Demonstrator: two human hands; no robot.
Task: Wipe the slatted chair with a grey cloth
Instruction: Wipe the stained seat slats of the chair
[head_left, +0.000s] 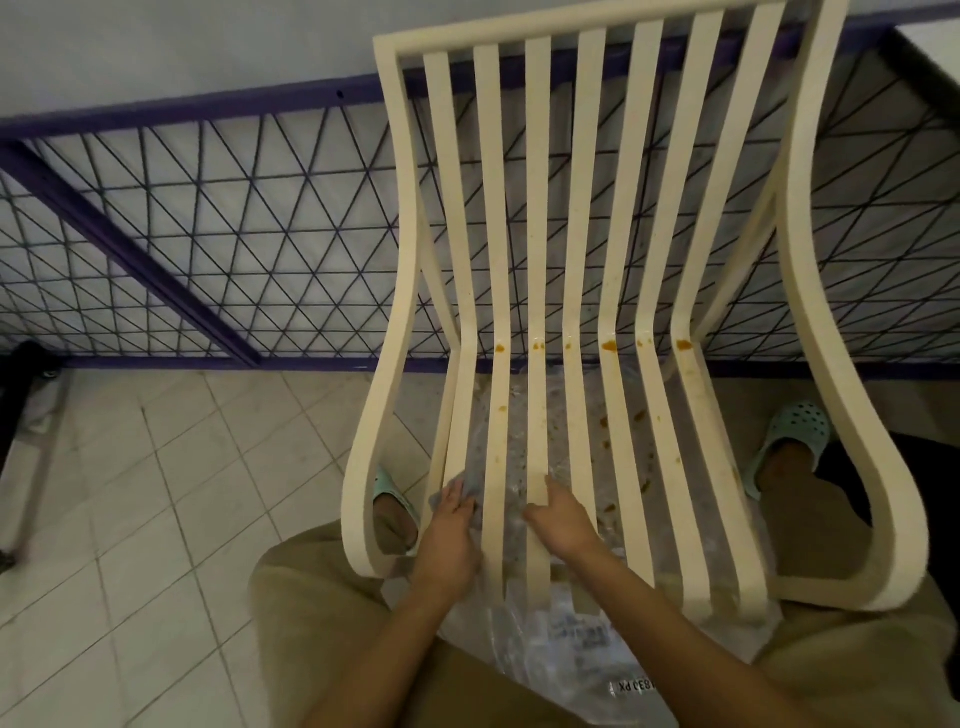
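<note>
The cream slatted chair (540, 208) stands tipped back against a purple metal mesh railing (124, 249), its seat end low between the person's knees. The grey cloth (467, 486) lies bunched on the leftmost seat slat, near the front edge. The left hand (449, 540) presses down on it with fingers stretched out fairly flat. The right hand (563, 525) is clamped on the third slat, thumb over the top and fingers curled round its side. Orange stains (609, 345) dot several slats at the bend between back and seat. A clear plastic sheet (582, 639) with printed lettering lies under the seat, over khaki trousers (311, 597). A mint clog (800, 431) rests on the tiled floor (156, 493).
</note>
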